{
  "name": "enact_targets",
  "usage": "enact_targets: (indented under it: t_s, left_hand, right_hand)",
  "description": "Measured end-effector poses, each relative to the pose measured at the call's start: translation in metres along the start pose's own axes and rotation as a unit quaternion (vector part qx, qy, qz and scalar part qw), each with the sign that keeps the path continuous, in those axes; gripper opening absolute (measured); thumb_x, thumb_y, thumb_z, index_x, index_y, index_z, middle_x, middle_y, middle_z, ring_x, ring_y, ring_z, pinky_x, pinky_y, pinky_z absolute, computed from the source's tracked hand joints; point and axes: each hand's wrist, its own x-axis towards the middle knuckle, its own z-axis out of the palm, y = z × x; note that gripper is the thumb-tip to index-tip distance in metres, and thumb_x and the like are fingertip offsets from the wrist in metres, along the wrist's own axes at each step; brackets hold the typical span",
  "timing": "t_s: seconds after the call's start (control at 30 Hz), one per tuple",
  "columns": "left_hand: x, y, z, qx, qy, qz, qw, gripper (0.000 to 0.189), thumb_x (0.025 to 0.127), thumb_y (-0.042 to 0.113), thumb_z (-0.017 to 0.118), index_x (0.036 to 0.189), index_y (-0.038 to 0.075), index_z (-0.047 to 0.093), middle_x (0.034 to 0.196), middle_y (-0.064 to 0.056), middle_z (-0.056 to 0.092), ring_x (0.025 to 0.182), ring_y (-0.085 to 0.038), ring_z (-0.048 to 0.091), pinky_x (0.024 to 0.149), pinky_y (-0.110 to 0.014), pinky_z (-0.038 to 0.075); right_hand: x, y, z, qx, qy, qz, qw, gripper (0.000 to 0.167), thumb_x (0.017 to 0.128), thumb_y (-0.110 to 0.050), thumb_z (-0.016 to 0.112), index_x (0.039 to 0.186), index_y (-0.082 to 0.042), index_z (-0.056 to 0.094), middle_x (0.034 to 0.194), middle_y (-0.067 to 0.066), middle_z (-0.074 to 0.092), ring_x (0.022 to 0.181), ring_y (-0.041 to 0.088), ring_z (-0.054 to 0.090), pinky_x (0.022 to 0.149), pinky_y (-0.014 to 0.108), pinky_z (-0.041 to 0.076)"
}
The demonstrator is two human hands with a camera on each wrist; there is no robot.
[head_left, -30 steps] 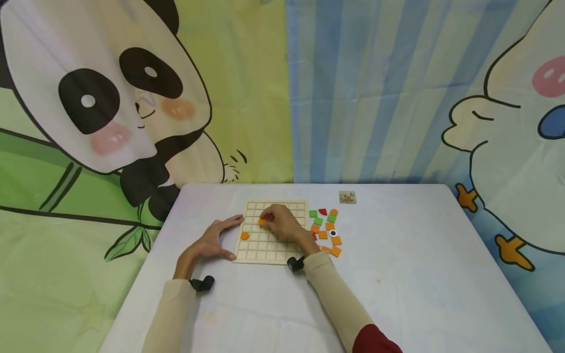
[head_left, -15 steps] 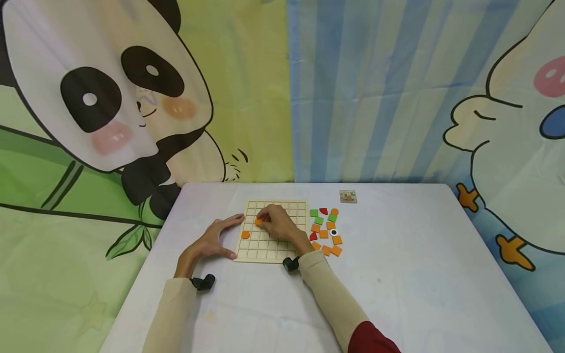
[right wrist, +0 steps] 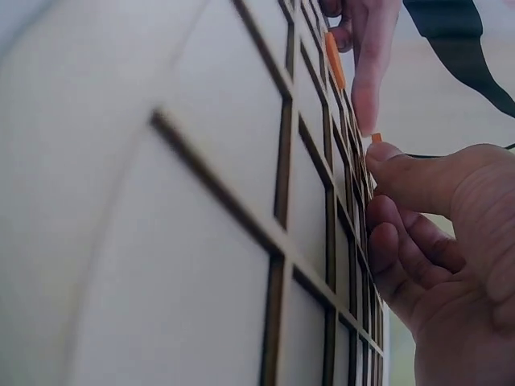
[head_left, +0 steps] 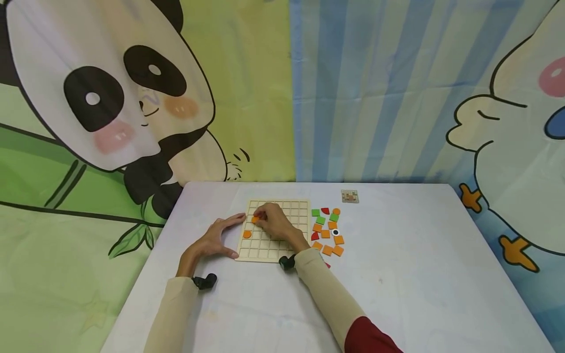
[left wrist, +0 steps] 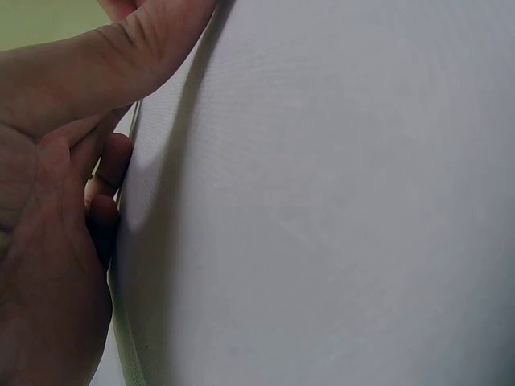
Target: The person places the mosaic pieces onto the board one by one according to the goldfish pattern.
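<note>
A pale wooden grid board (head_left: 293, 212) lies on the white table. My right hand (head_left: 275, 223) is over its upper left part and pinches an orange disc (head_left: 254, 219) between thumb and fingertips. In the right wrist view that orange disc (right wrist: 376, 138) shows only as a sliver above the thumb tip. Another orange disc (head_left: 247, 234) sits in a square near the board's left side. Thumb and fingers spread wide, my left hand (head_left: 213, 240) rests along the board's left edge. In the left wrist view its palm and thumb (left wrist: 121, 68) fill the left side.
Right of the board lie several loose pieces: orange squares (head_left: 325, 234), green squares (head_left: 321, 220), red quarter-circles (head_left: 325, 211), an orange disc (head_left: 336, 211) and a black-and-white eye piece (head_left: 335, 232). A small patterned card (head_left: 350, 196) lies near the table's back edge.
My right hand has moved slightly left across the board with the orange disc in its fingertips. My left hand keeps its place at the board's edge.
</note>
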Motion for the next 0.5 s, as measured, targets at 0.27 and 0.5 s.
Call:
enact_targets:
  t_s: [0.27, 0.5]
  left_hand:
    - [-0.001, 0.001, 0.0, 0.005, -0.001, 0.002, 1.0, 0.123, 0.059, 0.031, 0.109, 0.165, 0.012, 0.049, 0.178, -0.008, 0.039, 0.131, -0.031, 0.049, 0.11, -0.052, 0.035]
    - [-0.001, 0.001, -0.001, 0.003, 0.001, 0.002, 1.0, 0.123, 0.059, 0.032, 0.109, 0.165, 0.014, 0.049, 0.178, -0.007, 0.039, 0.128, -0.029, 0.049, 0.109, -0.051, 0.034]
  right_hand:
    - [0.008, -0.001, 0.0, 0.026, -0.003, 0.007, 0.9996, 0.022, 0.099, -0.002, 0.077, 0.121, 0.002, 0.08, 0.112, 0.016, 0.08, 0.093, 0.019, 0.07, 0.086, 0.031, 0.058]
    - [0.014, -0.002, 0.009, -0.015, 0.01, 0.026, 0.9995, 0.024, 0.099, -0.009, 0.078, 0.122, -0.003, 0.082, 0.112, 0.01, 0.082, 0.091, 0.014, 0.07, 0.084, 0.029, 0.056]
